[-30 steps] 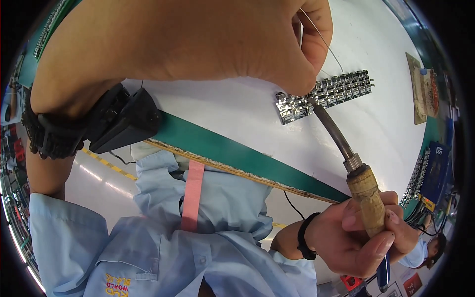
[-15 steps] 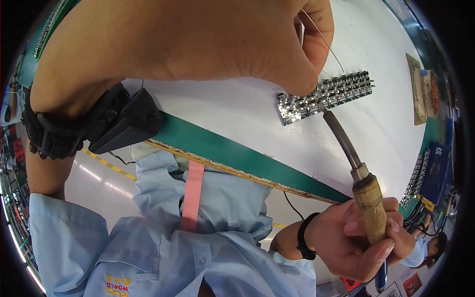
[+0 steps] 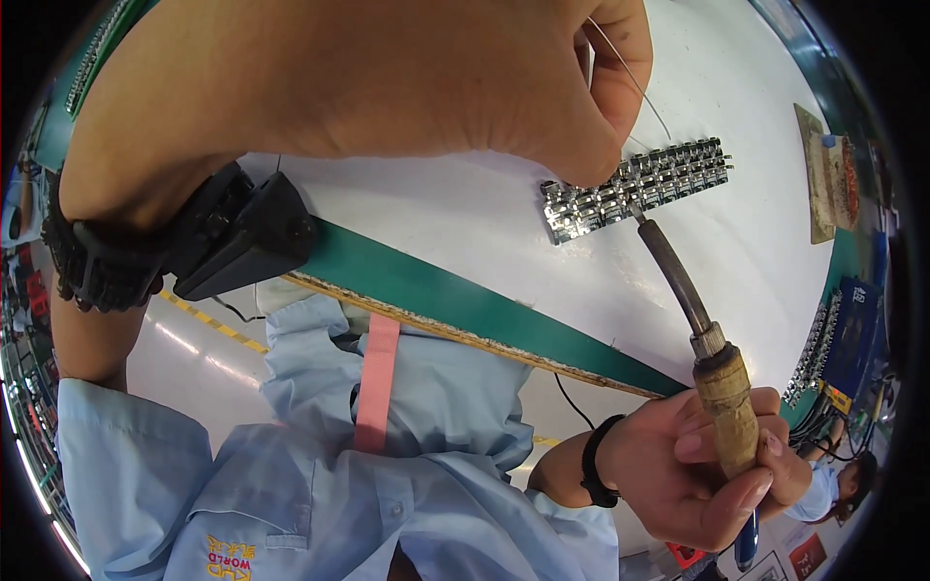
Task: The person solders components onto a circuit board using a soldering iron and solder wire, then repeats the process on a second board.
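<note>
A strip of shiny metal connectors (image 3: pixel 683 174) set in rows lies slantwise on the white work surface. Over its left part is my left hand (image 3: pixel 513 82), its fingers closed, with thin solder wire (image 3: pixel 635 82) looping out from between them; the fingertips are partly hidden. My right hand (image 3: pixel 702 470) grips a soldering iron (image 3: pixel 727 407) by its worn, tan handle. The iron's dark shaft rises to the strip, and its tip sits at the lower edge near the middle, just right of my left thumb.
The table's green, wood-edged front (image 3: pixel 417 281) runs between me and the strip. At the right are a stained sponge in a holder (image 3: pixel 838 179), another connector strip (image 3: pixel 814 349) and a blue box (image 3: pixel 852 334). Green boards (image 3: pixel 97 58) lie at the far left.
The soldering iron's tip has shifted very slightly right and down along the strip's lower edge. My left hand and the strip stay almost where they were.
</note>
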Available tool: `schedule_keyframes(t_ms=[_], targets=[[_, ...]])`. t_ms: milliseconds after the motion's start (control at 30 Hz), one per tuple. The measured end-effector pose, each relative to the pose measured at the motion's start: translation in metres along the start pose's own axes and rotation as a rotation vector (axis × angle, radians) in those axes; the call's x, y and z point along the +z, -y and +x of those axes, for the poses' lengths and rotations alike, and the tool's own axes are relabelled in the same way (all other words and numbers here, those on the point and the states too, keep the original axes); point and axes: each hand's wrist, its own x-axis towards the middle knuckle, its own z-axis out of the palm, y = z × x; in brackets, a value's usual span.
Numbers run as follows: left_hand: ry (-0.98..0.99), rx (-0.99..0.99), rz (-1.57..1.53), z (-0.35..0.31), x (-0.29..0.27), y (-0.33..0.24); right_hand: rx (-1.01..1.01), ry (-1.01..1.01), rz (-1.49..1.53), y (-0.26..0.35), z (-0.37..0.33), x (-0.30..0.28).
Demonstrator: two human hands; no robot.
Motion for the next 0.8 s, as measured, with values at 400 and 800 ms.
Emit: schedule_keyframes(t_ms=[400,800], targets=[[-0.024,-0.010,-0.007,0.000,0.003,0.001,-0.021,-0.011,0.011,-0.002,0.000,0.000],[-0.199,-0.043,-0.116,-0.028,0.003,-0.003,0.000,-0.095,0.048,-0.001,-0.003,0.001]])
